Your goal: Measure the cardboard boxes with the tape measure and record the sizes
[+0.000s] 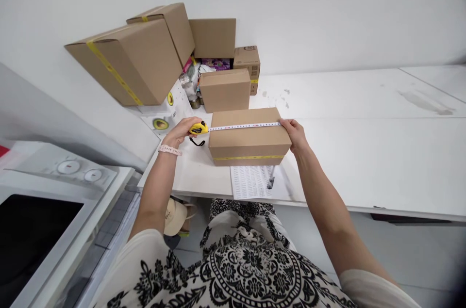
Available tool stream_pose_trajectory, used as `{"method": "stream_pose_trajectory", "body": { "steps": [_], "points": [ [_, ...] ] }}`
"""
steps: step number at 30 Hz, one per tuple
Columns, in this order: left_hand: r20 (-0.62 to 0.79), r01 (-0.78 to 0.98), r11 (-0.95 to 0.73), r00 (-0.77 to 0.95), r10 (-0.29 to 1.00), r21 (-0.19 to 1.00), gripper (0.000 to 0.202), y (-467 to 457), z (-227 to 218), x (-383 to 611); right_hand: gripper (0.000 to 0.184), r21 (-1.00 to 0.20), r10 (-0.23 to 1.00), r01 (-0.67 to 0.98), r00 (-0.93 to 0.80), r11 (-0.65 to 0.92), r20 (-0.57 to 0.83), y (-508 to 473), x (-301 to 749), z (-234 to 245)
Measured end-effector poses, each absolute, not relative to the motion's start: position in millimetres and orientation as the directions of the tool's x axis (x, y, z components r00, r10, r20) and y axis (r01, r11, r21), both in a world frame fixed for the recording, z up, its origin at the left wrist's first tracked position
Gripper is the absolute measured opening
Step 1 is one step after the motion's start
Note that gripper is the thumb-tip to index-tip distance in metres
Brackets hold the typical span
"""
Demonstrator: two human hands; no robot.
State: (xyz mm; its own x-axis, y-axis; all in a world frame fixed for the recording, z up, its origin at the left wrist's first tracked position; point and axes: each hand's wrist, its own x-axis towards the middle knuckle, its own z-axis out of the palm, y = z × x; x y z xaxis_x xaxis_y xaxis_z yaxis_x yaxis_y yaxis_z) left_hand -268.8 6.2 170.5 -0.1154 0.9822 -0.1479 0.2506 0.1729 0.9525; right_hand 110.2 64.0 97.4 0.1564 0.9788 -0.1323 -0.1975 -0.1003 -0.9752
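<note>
A closed cardboard box [251, 139] with yellow tape along its near side sits on the white table before me. My left hand [184, 129] is closed around a yellow tape measure [198, 128], just off the box's left end, its black wrist strap dangling. The white blade [240, 126] runs out across the top of the box to the right edge. There my right hand [294, 133] pinches the blade's end against the box's corner. Partly under the box's near side lies a printed sheet [249, 183], with a pen [271, 181] on it.
Large taped cartons [145, 60] are stacked at the back left on a white box with avocado pictures [160, 122]. Behind the measured box stand a smaller carton [225, 89] and an open box [213, 39]. A white microwave [54, 201] is at lower left.
</note>
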Motion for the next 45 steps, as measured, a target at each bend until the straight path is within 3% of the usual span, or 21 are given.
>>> {"method": "stream_pose_trajectory", "body": {
  "steps": [23, 26, 32, 34, 37, 41, 43, 45],
  "points": [
    [-0.159, 0.321, 0.183, -0.099, 0.982, 0.929, 0.034, 13, 167, -267, 0.052, -0.973, 0.973, -0.173, 0.149, -0.151, -0.178, 62, 112, 98],
    [-0.144, 0.351, 0.164, -0.084, 0.986, 0.922, 0.032, 10, 170, -266, 0.049, -0.982, 0.972, -0.095, 0.158, -0.162, -0.175, 63, 115, 101],
    [-0.092, 0.434, 0.095, -0.029, 0.995, 0.896, 0.026, 0, 177, -261, 0.045, -0.968, 0.989, 0.239, 0.141, -0.077, -0.044, 60, 119, 116],
    [-0.068, 0.46, 0.076, -0.034, 0.997, 0.885, 0.024, -5, 182, -258, 0.045, -0.97, 0.989, 0.212, 0.114, -0.117, -0.094, 61, 122, 122],
    [-0.023, 0.475, 0.04, -0.041, 0.999, 0.879, 0.025, -22, 196, -254, 0.043, -0.991, 0.99, 0.022, 0.049, -0.131, -0.13, 68, 132, 138],
    [-0.058, 0.312, 0.009, 0.149, 0.987, 0.95, 0.046, -76, 213, -228, 0.039, -0.985, 0.995, -0.148, -0.028, 0.091, 0.096, 79, 149, 177],
    [-0.13, 0.207, 0.069, 0.293, 0.947, 0.976, 0.052, -108, 210, -199, 0.038, -0.975, 0.978, -0.138, -0.091, 0.175, 0.189, 86, 146, 196],
    [-0.21, 0.119, 0.175, 0.45, 0.868, 0.977, 0.049, -134, 197, -162, 0.037, -0.98, 0.962, -0.086, -0.194, 0.179, 0.192, 96, 130, 205]
  ]
}}
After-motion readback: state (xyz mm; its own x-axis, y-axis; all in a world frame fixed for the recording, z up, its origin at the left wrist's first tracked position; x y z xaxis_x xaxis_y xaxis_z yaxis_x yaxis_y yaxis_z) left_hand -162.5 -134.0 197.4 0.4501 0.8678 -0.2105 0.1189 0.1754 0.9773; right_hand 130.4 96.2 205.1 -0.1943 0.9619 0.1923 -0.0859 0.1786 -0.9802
